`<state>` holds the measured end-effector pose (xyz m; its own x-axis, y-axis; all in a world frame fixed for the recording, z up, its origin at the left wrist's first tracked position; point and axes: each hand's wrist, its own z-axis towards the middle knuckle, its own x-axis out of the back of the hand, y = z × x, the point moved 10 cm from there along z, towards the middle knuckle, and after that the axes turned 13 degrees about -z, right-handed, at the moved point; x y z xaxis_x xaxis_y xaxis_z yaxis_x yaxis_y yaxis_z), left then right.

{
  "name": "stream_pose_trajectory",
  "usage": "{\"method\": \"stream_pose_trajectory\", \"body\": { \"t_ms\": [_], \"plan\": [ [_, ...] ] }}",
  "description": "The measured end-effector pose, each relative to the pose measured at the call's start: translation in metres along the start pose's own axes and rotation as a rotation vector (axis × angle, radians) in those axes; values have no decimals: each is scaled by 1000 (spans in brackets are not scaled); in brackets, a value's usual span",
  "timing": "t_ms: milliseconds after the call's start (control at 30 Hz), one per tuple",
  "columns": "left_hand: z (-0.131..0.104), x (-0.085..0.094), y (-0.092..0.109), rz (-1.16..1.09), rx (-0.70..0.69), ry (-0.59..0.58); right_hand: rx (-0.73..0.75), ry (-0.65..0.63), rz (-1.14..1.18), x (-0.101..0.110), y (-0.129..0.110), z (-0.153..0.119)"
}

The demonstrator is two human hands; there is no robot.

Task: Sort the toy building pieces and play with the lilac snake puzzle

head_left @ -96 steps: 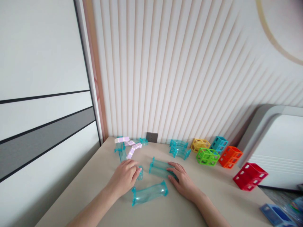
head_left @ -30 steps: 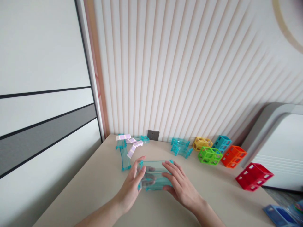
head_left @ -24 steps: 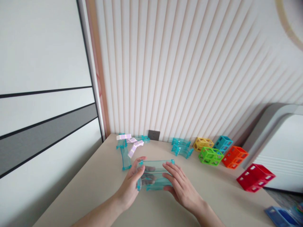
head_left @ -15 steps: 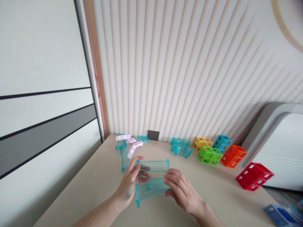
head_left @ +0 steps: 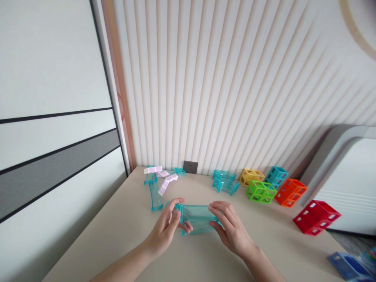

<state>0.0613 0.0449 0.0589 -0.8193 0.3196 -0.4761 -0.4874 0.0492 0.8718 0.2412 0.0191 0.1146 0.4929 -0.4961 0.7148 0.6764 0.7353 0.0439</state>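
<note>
Two long translucent teal plastic panels (head_left: 197,213) are held between my hands over the near part of the table, one lying close over the other. My left hand (head_left: 168,224) grips their left end, thumb on the near side and fingers curled round behind and beneath. Around the right end, my right hand (head_left: 228,224) has its fingers on top and its thumb below. The fingers hide both ends, so I cannot tell whether the panels are joined. Just beyond my left hand lies another teal panel (head_left: 155,196).
At the back left, pale purple and white strips (head_left: 168,183) lie near teal pieces. Curved teal pieces (head_left: 225,182) lie at the back. Rightward stand yellow (head_left: 251,177), green (head_left: 261,192), blue (head_left: 276,177), orange (head_left: 290,192) and red (head_left: 316,217) open-frame blocks. A wall socket (head_left: 190,167) sits behind the table.
The two panels, spread apart half a second ago, have come close together. My left hand has shifted slightly right, and the lower panel has risen toward the upper one.
</note>
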Motion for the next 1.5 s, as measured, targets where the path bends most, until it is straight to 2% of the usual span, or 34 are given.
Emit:
{"method": "stream_pose_trajectory", "body": {
  "t_ms": [133, 367, 600, 833, 1167, 1300, 1500],
  "plan": [
    [-3, -7, 1, 10, 1, -97, -43, -29, 73, -6, 3, -2],
    [3, -1, -15, -22, 40, -86, -123, -57, 167, -20, 11, -7],
    [2, 1, -21, -17, 27, -101, -140, -31, 161, -21, 11, -8],
    [-1, -1, -16, 18, 35, -93, -106, -40, 111, -14, 8, -4],
    [-2, -6, -12, 6, 33, -106, -108, -73, 57, -17, 10, -7],
    [1, -3, -8, -44, 9, -71, -205, -43, 144, -19, 23, -14],
    [5, 9, -3, -104, -24, 15, -473, 39, 401, -31, 53, -28]
  ]
}}
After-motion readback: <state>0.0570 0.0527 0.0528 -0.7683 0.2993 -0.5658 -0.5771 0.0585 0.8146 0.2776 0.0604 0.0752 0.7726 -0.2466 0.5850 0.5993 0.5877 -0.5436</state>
